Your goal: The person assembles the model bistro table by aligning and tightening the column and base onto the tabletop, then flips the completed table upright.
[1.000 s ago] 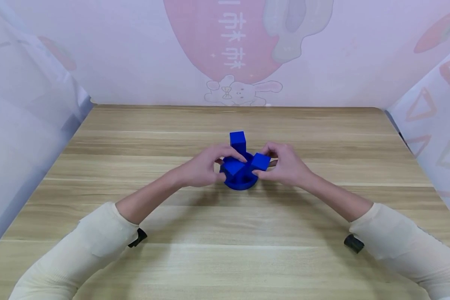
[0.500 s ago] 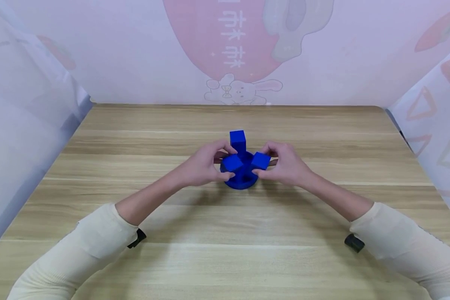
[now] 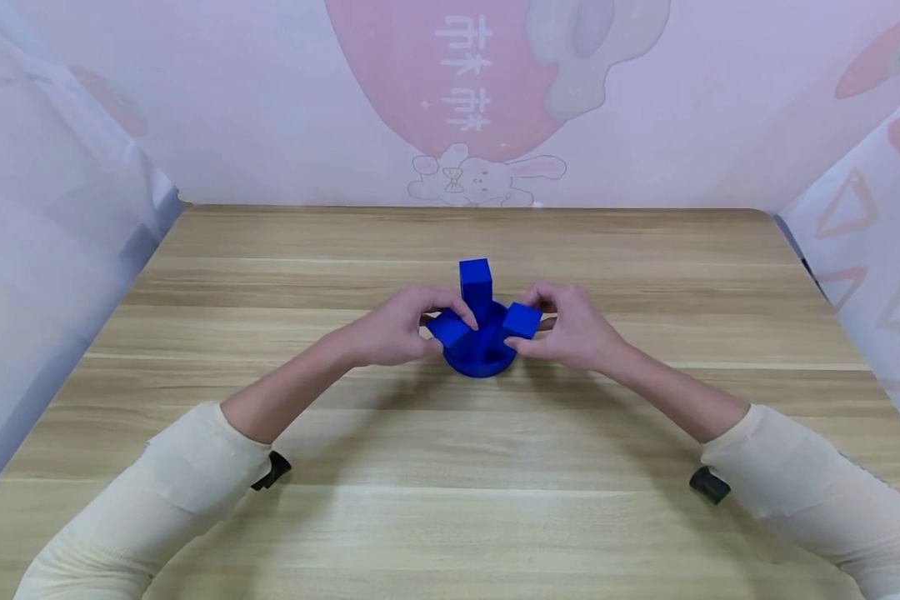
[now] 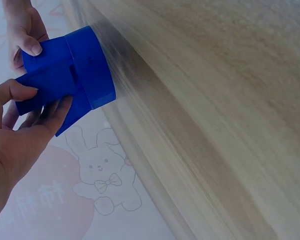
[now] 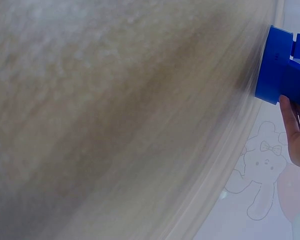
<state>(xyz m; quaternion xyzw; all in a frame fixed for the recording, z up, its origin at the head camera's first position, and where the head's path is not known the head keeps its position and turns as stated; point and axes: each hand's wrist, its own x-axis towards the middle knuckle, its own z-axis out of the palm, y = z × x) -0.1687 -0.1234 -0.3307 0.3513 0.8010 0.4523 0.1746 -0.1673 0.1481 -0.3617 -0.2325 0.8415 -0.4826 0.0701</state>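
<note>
A blue round base [image 3: 480,367] stands on the wooden table between both hands, with three blue square-ended blocks on it. My left hand [image 3: 393,329] grips the left block [image 3: 450,330] between thumb and fingers; this block leans outward to the left. On the other side, my right hand [image 3: 576,329] pinches the right block [image 3: 522,320]. The back block [image 3: 476,283] stands upright, touched by neither hand. In the left wrist view, the held block [image 4: 47,85] lies along the base [image 4: 95,67]. How the blocks join the base is mostly hidden.
The wood-grain table [image 3: 450,517] spreads around the base on every side. A pale printed backdrop [image 3: 270,100] rises behind its far edge, and white sheets [image 3: 862,242] hang at the sides. Small black devices [image 3: 709,485] sit under both sleeves.
My left hand has moved a little to the left with its block, which now leans further outward. The right hand keeps its grip, nearly unmoved. The head view has shifted slightly.
</note>
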